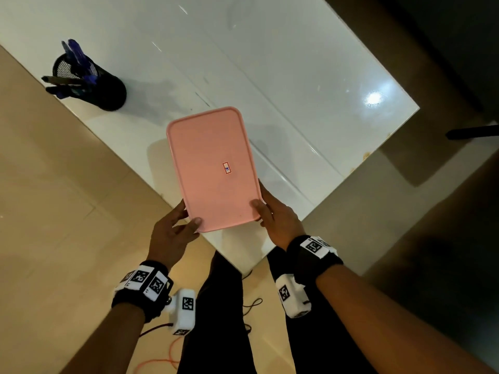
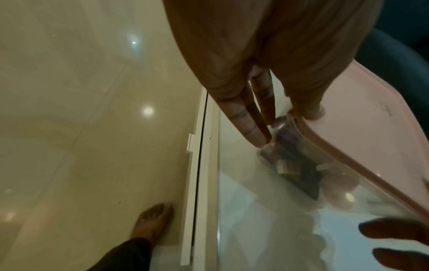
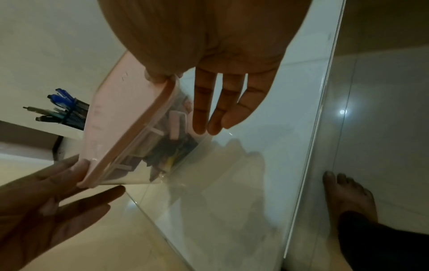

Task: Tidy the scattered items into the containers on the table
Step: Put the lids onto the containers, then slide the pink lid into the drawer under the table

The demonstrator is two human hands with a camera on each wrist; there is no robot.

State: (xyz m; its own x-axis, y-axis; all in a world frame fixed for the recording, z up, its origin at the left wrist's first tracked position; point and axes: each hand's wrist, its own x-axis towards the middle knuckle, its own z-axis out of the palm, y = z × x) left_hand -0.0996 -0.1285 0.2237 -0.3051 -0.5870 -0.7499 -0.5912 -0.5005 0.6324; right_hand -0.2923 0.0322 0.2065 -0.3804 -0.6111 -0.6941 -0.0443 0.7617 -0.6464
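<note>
A clear plastic box [image 3: 162, 146] holding several small items sits near the corner of the white table [image 1: 297, 76], with a pink lid [image 1: 213, 168] on top. My left hand [image 1: 189, 214] is at the lid's near left corner: the thumb presses on the lid [image 2: 371, 128] and the straight fingers [image 2: 250, 128] lie against the clear wall [image 2: 301, 174]. At the near right corner my right hand [image 1: 260, 201] rests its thumb on the lid [image 3: 116, 119], and its straight fingers [image 3: 209, 117] hang beside the box without touching it.
A black mesh pen holder [image 1: 91, 79] full of blue and dark pens stands at the table's far left edge. Tiled floor, my bare feet [image 3: 348, 198] and an orange cable [image 1: 162, 360] lie below. A dark chair part [image 1: 472, 130] sits right of the table.
</note>
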